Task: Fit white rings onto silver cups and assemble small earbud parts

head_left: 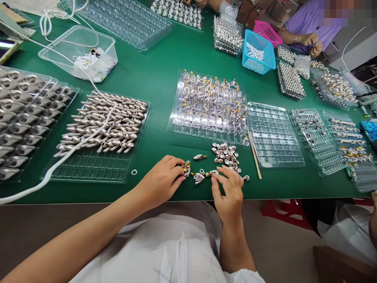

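Near the table's front edge, my left hand [165,181] is closed, thumb and fingers pinching a small silver part with yellow bits [186,168]. My right hand [229,192] curls its thumb and index finger against another small pale part with a yellow end [211,173]. Between the hands lie a similar silver and yellow part [198,178] and a small white ring [202,171]. One more such part [199,157] rests just beyond them. A heap of small round silver caps [226,155] sits past my right fingers. Their exact kind is too small to make out.
A clear tray of small yellow-tipped parts [209,102] lies ahead, beside a clear molded tray [277,135] and a wooden stick [255,155]. Silver pointed shells [108,122] fill a tray at left, crossed by a white cable [50,182]. Across the table sits another person [312,23].
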Tool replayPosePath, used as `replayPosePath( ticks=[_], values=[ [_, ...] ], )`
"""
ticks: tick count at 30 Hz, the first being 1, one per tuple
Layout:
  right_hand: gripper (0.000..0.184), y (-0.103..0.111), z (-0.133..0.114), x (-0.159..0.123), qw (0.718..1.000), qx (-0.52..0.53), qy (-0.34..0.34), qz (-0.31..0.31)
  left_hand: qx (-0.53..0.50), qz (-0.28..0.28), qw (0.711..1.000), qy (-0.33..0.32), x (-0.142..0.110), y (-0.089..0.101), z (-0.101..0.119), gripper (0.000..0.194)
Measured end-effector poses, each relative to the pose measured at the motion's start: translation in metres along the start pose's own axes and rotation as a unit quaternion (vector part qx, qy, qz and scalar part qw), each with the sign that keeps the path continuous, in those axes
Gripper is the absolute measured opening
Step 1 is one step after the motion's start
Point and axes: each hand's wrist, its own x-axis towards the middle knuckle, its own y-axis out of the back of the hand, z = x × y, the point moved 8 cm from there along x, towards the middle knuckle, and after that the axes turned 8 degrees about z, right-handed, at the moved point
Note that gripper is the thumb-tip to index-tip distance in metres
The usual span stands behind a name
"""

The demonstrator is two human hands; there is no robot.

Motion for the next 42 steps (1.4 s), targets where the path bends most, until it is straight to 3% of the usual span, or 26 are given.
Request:
replayPosePath(
  ticks=[2,7,12,14,16,19,28,34,38,42],
  values=[
    [0.021,0.003,0.003,-0.004,1.0,-0.003,-0.005,0.007,0.003,-0.005,1.0,-0.002,0.001,-0.002,0.002,0.019],
    [0.018,-0.015,-0.009,-0.007,0.997,-0.038,0.014,-0.068,0.026,-0.02,0.999,-0.005,0.006,-0.01,0.003,0.027],
    [0.018,-0.038,-0.015,0.002,0.984,-0.096,0.023,-0.149,0.037,0.025,0.999,0.007,0.012,0.001,0.006,0.022],
    [0.016,-0.044,-0.016,0.004,0.98,-0.091,0.027,-0.175,0.013,0.027,1.0,0.004,0.011,0.003,0.011,0.013],
    [0.013,-0.047,-0.017,0.004,0.98,-0.071,0.022,-0.184,-0.001,0.017,1.0,-0.003,0.009,0.002,0.015,0.018],
    [0.007,-0.046,-0.016,0.005,0.985,-0.036,0.004,-0.168,0.008,0.011,1.0,-0.013,0.008,-0.006,0.018,0.033],
    [0.007,-0.037,-0.01,0.005,0.981,0.122,-0.124,-0.081,-0.027,0.051,0.998,-0.008,0.018,-0.01,0.012,0.013],
    [0.008,-0.037,-0.007,0.004,0.972,0.162,-0.166,-0.048,-0.028,0.054,0.998,-0.013,0.016,-0.009,0.008,0.016],
    [0.01,-0.032,0.006,-0.001,0.948,0.22,-0.229,0.009,0.015,0.056,0.998,-0.029,0.014,-0.011,0.011,0.026],
    [0.012,-0.035,0.017,-0.008,0.905,0.289,-0.311,0.015,0.041,0.057,0.997,-0.039,0.016,-0.016,0.014,0.029]
  ],
)
